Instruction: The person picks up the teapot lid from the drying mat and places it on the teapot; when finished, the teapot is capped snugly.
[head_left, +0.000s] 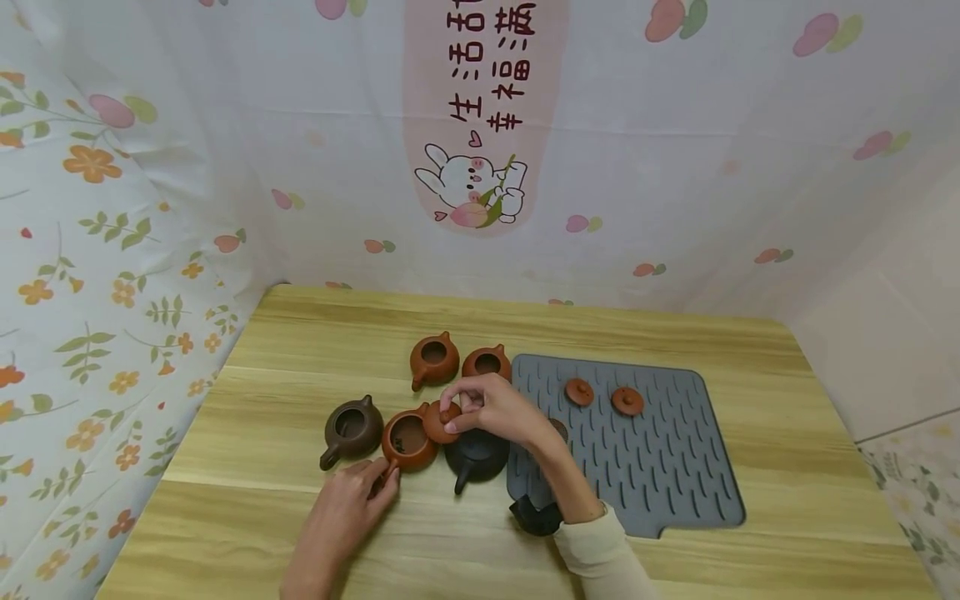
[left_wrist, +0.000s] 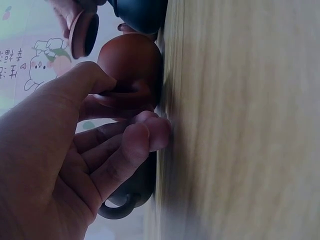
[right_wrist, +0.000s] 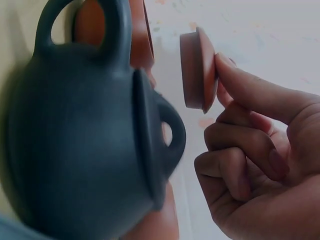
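Observation:
An open reddish-brown clay teapot [head_left: 411, 461] stands on the table with dark marks visible inside. My left hand [head_left: 347, 510] pinches its handle [left_wrist: 135, 95] between thumb and fingers. Its matching lid [head_left: 437, 427] is held by the knob in my right hand [head_left: 491, 407], raised beside and above the teapot's mouth. In the right wrist view the lid [right_wrist: 192, 72] is tilted on edge by the camera angle, its inner collar facing away from the fingers. Close under the right hand sits a black teapot [head_left: 477, 460] with its lid on, partly covered by that hand.
A dark brown teapot [head_left: 367, 435] without a lid stands to the left. Two smaller reddish teapots, one left [head_left: 450, 365] and one right [head_left: 472, 363], stand open behind. On the grey mat [head_left: 637, 467] lie two reddish lids [head_left: 579, 392] and a darker lid [head_left: 559, 428] partly behind the right wrist.

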